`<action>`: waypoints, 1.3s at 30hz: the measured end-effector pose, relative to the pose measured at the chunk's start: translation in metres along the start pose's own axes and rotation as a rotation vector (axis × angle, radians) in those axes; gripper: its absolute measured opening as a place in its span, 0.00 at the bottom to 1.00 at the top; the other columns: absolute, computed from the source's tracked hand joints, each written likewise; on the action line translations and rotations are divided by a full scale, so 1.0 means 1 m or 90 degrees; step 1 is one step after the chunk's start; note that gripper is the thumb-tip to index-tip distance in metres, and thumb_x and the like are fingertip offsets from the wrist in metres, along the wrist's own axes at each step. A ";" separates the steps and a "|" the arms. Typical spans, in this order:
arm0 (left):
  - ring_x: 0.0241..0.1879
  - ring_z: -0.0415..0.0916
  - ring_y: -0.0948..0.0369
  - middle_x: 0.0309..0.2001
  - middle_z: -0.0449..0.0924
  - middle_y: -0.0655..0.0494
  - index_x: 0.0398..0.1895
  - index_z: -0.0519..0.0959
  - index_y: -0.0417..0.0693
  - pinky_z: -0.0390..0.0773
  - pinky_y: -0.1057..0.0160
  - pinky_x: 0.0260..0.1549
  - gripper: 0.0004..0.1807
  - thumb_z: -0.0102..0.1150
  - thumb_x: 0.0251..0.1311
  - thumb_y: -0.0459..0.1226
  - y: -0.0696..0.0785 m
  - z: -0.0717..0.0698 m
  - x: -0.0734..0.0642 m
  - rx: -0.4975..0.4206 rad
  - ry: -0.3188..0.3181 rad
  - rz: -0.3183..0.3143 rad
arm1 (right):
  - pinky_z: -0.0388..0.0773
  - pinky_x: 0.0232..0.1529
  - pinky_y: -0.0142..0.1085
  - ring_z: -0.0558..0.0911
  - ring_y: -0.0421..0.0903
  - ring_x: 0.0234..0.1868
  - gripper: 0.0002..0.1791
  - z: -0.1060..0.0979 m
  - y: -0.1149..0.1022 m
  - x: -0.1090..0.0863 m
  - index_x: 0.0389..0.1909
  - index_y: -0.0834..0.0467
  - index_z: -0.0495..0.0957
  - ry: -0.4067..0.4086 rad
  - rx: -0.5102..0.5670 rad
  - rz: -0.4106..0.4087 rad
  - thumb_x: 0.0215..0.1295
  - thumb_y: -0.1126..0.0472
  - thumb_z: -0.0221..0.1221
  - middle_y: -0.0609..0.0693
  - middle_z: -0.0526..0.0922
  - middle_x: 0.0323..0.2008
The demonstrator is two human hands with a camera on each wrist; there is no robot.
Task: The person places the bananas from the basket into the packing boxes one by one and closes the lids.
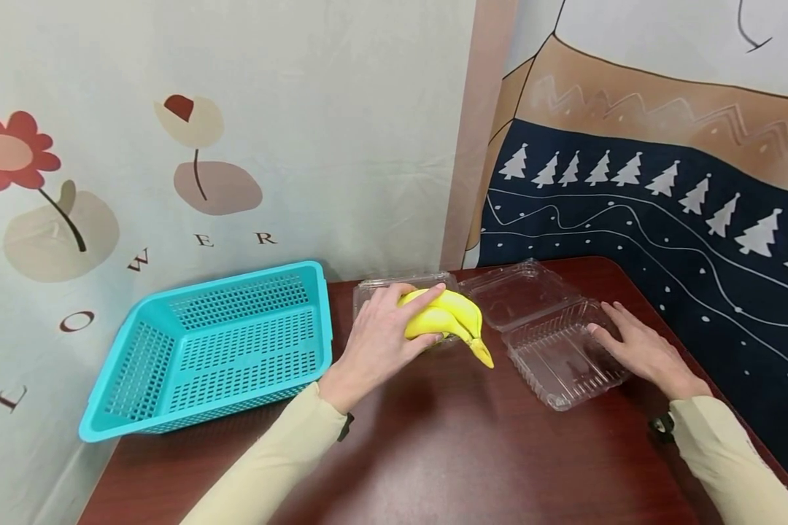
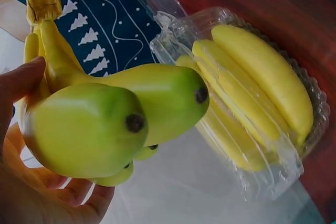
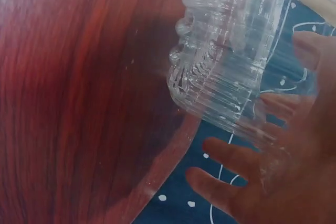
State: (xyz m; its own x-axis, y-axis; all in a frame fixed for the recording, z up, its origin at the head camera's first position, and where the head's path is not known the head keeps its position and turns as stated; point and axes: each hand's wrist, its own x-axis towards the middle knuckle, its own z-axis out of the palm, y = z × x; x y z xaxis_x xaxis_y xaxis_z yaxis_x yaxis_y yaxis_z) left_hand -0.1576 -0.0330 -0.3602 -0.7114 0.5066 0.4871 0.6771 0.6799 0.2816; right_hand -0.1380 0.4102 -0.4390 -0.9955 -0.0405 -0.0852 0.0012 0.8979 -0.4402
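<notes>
the left hand's (image 1: 382, 321) fingers held a yellow, green-tipped banana bunch (image 1: 460, 312) near a clear plastic clamshell (image 2: 321, 116) containing yellow bananas (image 2: 268, 77); the right hand's (image 1: 646, 350) spread fingers lay beside an open, ribbed, transparent plastic box (image 1: 551, 357).

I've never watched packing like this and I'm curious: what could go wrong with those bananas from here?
The bananas could slip, since only the fingers and thumb of the left hand seem to hold them above the table.
Their stem sticks out past that hand and might catch on the open box.
The box looks thin, so it could slide or buckle if the right hand pushes its side.
</notes>
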 end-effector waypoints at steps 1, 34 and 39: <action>0.54 0.72 0.50 0.55 0.77 0.47 0.72 0.75 0.64 0.77 0.51 0.46 0.40 0.79 0.54 0.49 0.001 0.001 0.000 0.000 -0.001 -0.002 | 0.55 0.64 0.76 0.57 0.79 0.72 0.46 0.001 -0.001 0.000 0.81 0.66 0.47 0.002 0.004 -0.002 0.79 0.37 0.46 0.75 0.48 0.77; 0.51 0.73 0.54 0.57 0.77 0.50 0.75 0.72 0.70 0.75 0.57 0.45 0.40 0.74 0.58 0.57 0.039 0.038 0.021 0.029 -0.050 0.025 | 0.62 0.74 0.51 0.60 0.70 0.75 0.39 0.015 -0.016 -0.034 0.84 0.52 0.51 -0.038 0.096 -0.130 0.80 0.52 0.56 0.65 0.55 0.80; 0.50 0.71 0.56 0.56 0.76 0.52 0.75 0.71 0.72 0.74 0.59 0.45 0.40 0.72 0.58 0.59 0.049 0.048 0.029 0.049 -0.057 0.033 | 0.61 0.63 0.74 0.60 0.74 0.74 0.40 0.014 -0.016 -0.036 0.84 0.53 0.49 -0.053 0.097 -0.127 0.79 0.51 0.56 0.68 0.54 0.79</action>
State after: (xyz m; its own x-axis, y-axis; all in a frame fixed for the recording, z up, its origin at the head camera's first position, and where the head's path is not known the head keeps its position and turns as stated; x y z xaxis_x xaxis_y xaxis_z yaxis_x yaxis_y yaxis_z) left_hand -0.1535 0.0403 -0.3717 -0.6923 0.5848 0.4227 0.6990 0.6889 0.1918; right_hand -0.1008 0.3909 -0.4418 -0.9663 -0.2519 -0.0538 -0.1741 0.7925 -0.5845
